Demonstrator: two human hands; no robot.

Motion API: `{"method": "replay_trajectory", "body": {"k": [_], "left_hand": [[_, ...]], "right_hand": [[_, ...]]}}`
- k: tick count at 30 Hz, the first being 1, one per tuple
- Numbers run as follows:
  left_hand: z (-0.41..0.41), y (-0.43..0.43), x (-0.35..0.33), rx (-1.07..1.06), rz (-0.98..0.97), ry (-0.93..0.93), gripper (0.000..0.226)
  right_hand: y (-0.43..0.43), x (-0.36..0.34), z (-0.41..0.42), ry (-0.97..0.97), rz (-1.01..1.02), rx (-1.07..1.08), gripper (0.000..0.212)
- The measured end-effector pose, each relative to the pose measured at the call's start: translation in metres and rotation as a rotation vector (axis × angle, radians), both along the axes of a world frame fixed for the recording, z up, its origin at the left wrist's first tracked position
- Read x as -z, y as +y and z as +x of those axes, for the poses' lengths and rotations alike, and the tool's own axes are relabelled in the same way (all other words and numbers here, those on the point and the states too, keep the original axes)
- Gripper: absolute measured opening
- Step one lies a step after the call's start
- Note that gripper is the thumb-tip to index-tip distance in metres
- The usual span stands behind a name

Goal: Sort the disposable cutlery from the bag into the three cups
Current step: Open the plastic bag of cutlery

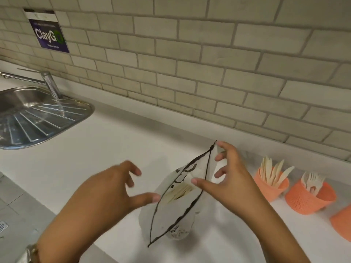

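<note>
A white zip bag [167,215] with a black-edged mouth stands open on the white counter. Pale wooden cutlery [179,192] shows inside it. My right hand [228,179] pinches the right side of the bag's mouth, thumb inside the rim and fingers outside. To the left of the bag, my left hand [112,188] has its fingers spread, and its thumb tip touches the left rim. Three orange perforated cups stand at the right: the first cup [266,188] holds knives, the second cup [307,204] holds forks, and the third cup [341,224] is cut off by the frame edge.
A steel sink with a drainboard [38,118] and a tap [49,82] lies at the far left. A tiled wall [190,63] runs along the back of the counter [114,149]. The counter's front edge drops to a grey floor [11,202] at lower left.
</note>
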State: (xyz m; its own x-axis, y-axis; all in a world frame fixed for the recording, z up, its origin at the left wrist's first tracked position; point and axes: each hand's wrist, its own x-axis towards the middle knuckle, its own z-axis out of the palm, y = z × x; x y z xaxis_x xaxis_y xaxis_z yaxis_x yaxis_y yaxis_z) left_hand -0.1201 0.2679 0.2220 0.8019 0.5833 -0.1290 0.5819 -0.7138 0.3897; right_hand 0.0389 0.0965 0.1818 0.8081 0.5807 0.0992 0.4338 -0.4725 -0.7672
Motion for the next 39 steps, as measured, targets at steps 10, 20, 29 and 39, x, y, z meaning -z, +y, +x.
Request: {"method": "replay_trajectory", "body": {"k": [10,20,29,39], "left_hand": [[0.005,0.002,0.07,-0.399,-1.103,-0.499,0.02],[0.028,0.018,0.082,-0.554,-1.721,-0.933,0.019],[0.018,0.032,0.115,-0.47,-2.165,-0.644,0.054],[-0.004,0.033,0.117,-0.431,-0.588,-0.513,0.021]], "right_hand": [[0.019,0.018,0.06,-0.051,-0.52,-0.015,0.117],[0.021,0.062,0.022,-0.229,-0.039,-0.231,0.036],[0.019,0.056,0.032,1.558,0.607,0.086,0.022],[0.002,0.052,0.011,0.404,0.157,-0.128,0.076]]}}
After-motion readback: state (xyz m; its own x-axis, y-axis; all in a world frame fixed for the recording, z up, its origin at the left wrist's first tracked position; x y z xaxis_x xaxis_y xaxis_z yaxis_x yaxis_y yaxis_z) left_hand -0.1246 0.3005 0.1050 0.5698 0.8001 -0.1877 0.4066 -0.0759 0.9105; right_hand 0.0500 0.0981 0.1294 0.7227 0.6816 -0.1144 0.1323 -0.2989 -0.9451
